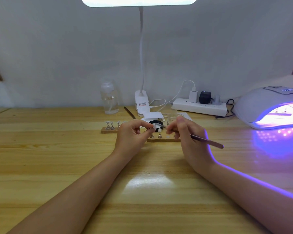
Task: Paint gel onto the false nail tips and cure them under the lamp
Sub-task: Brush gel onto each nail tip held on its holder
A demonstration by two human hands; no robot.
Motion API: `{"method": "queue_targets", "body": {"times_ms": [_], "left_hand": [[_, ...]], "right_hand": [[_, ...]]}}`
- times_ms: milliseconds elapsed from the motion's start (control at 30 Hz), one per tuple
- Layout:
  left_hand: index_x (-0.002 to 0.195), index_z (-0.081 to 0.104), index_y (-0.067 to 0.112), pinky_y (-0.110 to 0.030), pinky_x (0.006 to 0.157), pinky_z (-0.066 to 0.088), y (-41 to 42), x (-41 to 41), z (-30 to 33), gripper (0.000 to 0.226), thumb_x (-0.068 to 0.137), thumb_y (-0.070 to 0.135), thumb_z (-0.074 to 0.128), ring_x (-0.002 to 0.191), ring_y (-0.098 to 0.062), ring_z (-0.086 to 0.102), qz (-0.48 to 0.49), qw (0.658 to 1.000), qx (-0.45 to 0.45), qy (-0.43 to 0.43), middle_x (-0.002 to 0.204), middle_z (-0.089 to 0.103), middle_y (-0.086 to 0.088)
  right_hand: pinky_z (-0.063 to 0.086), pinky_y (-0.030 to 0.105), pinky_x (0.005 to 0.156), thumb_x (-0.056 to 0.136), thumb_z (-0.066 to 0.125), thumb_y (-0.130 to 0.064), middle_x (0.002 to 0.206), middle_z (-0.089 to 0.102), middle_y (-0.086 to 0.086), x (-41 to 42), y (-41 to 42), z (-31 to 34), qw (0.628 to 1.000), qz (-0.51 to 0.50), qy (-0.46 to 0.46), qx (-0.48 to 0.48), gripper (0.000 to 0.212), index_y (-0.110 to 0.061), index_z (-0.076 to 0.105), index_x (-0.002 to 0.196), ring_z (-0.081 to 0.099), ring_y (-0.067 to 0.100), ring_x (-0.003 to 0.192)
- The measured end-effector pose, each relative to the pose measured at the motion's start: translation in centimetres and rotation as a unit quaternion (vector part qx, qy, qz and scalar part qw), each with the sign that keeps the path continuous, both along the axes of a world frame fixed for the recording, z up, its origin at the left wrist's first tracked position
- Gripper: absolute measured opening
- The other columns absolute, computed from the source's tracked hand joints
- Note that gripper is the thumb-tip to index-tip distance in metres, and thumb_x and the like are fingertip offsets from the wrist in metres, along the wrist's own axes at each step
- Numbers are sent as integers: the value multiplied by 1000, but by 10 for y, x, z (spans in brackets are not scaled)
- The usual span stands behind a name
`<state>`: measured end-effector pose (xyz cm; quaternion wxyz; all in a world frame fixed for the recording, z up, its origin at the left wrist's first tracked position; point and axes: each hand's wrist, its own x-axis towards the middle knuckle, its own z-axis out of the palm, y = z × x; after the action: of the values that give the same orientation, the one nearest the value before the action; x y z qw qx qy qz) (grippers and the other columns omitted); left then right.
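Two hands at work over a wooden table (pixel 57 166), head view only. Left hand (pixel 132 134): thumb and forefinger pinched shut on one false nail tip (pixel 154 127), raised just above the near wooden holder strip (pixel 162 140). Right hand (pixel 184 132): fingers curled round a slim brush (pixel 208 141), handle trailing back past the wrist, bristle end hidden among the fingertips and aimed toward the pinched tip. Directly beyond the fingertips: black-rimmed gel pot (pixel 156 123) on white pads. Below the fingertips: near strip with metal stands, one still bearing a pale tip (pixel 159 130). Left of the left fingers: second strip (pixel 109 130) carrying a row of mounted tips. Far right of the right hand: curing lamp (pixel 269 107), switched on, violet glow spilling over table and forearm, something small inside, not identifiable. Beyond the hands: clear bottle (pixel 109 98), clip desk lamp (pixel 142 102), power strip (pixel 200 107).

Handling, as judgement: tip very light, thin, stiff yet springy plastic, smooth and easily flicked from a pinch; probably best held by the side edges or root end, keeping the upper face free for gel. Wet gel liable to smear on contact, so no touching of the coated face before curing. Painting step likely in hand; curing of this tip not yet done.
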<state>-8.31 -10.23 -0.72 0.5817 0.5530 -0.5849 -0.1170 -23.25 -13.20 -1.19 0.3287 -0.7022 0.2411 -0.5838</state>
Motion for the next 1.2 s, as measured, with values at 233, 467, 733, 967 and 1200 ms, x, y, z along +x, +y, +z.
{"method": "queue_targets", "body": {"times_ms": [233, 467, 733, 967, 1200], "left_hand": [[67, 67, 26, -11, 53, 33, -1, 0, -1, 21, 72, 7, 75, 54, -4, 35, 1, 1000, -3, 4, 65, 59, 11], [69, 68, 23, -11, 53, 34, 0, 0, 0, 19, 72, 6, 75, 54, -6, 36, 2, 1000, -1, -1, 65, 59, 9], [71, 70, 15, -8, 52, 33, -1, 1, -1, 11, 72, 4, 75, 56, -8, 38, 6, 1000, -1, -5, 65, 58, 9], [67, 67, 25, -11, 54, 35, -1, 0, -1, 21, 72, 6, 75, 55, -8, 38, 5, 1000, -5, -1, 67, 60, 9], [69, 67, 22, -11, 55, 34, 0, 0, 0, 19, 72, 5, 74, 57, -9, 37, 0, 1000, -1, 6, 69, 62, 6]], "right_hand": [[46, 15, 61, 89, 43, -38, 59, 65, -7, 2, 1, -2, 999, 22, -24, 27, 40, -21, 64, 60, 59, 2, 58], [44, 12, 59, 88, 43, -37, 55, 63, -7, 1, 1, -3, 1000, 0, 0, 12, 41, -20, 64, 58, 58, 1, 54], [45, 14, 63, 91, 41, -36, 65, 64, -10, 0, 0, -2, 998, -26, 41, -39, 35, -25, 63, 66, 59, 0, 66], [44, 14, 66, 91, 40, -41, 70, 64, -15, 0, 2, 1, 998, -29, 35, -52, 33, -28, 63, 71, 59, 0, 71], [42, 11, 60, 90, 39, -40, 58, 63, -9, 0, 2, -3, 1000, -2, -15, -13, 40, -23, 63, 64, 57, -1, 58]]}}
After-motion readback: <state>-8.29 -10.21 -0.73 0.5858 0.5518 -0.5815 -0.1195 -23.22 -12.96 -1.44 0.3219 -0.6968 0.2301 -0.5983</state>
